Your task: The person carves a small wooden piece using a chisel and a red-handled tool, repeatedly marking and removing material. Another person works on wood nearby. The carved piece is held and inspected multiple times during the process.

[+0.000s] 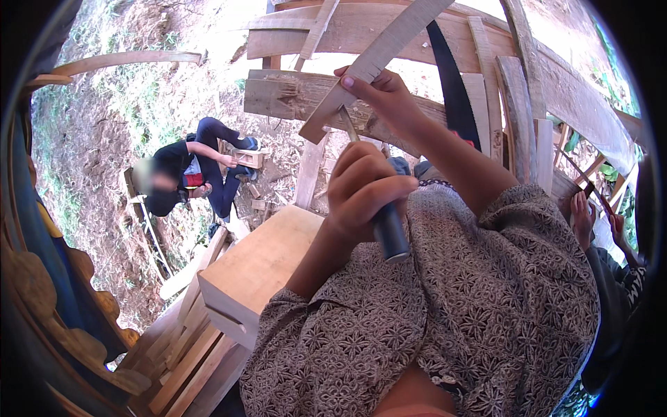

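My left hand [361,187] is wrapped round the dark handle of a chisel [393,240], whose narrow metal blade points up and away from me. The blade's tip meets a flat wooden strip [392,45] near its notched lower end. My right hand [382,97] grips that strip's edge, with the thumb on its face beside the tip. The strip slants from the top right down over a rough horizontal plank [274,96]. Just right of my right hand, a handsaw [453,87] with a black blade leans among the boards.
Several boards [514,115] stand at the right. A wooden box [267,257] lies left of my left arm, above stacked planks [198,368]. A person [187,167] sits low on the ground at left; another person's hands [583,215] show at far right. Carved wood [69,306] edges the left.
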A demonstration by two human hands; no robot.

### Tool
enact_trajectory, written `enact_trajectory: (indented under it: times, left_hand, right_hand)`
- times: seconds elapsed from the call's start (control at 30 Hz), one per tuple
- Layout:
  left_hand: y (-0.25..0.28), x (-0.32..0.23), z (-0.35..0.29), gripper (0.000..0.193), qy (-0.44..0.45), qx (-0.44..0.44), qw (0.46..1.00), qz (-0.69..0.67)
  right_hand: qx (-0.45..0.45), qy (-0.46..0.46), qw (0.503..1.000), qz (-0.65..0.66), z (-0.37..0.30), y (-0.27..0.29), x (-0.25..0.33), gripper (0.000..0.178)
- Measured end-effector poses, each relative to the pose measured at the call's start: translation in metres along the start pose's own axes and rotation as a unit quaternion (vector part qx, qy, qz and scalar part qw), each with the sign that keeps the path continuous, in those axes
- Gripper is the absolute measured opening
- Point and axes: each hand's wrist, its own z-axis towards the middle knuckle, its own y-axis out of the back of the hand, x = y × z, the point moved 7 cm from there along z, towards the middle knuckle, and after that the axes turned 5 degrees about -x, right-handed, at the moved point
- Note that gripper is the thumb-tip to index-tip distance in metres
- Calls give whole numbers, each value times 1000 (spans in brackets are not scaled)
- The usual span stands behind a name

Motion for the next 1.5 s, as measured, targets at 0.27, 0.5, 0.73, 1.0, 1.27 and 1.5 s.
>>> enact_trajectory:
  times: [0.27,0.5,0.73,1.0,1.27,1.5]
  left_hand:
    - [31,-43,15,23,14,-134,991,-23]
    - [2,-74,11,26,-196,44,976,-81]
    - [64,-4,8,28,16,-78,972,223]
    - [78,31,-13,27,306,-63,938,147]
    - [105,44,-36,21,358,-141,915,123]
    - [112,46,-45,24,367,-136,913,116]
  right_hand:
    - [-14,99,995,-20,-28,-34,46,28]
    - [-202,-24,977,-55,-2,20,-11,32]
    - [-60,33,996,64,-49,9,58,31]
    - [7,61,993,100,-66,-2,86,33]
    - [82,-13,995,64,-62,4,73,32]
    - [95,-33,993,55,-71,7,68,17]
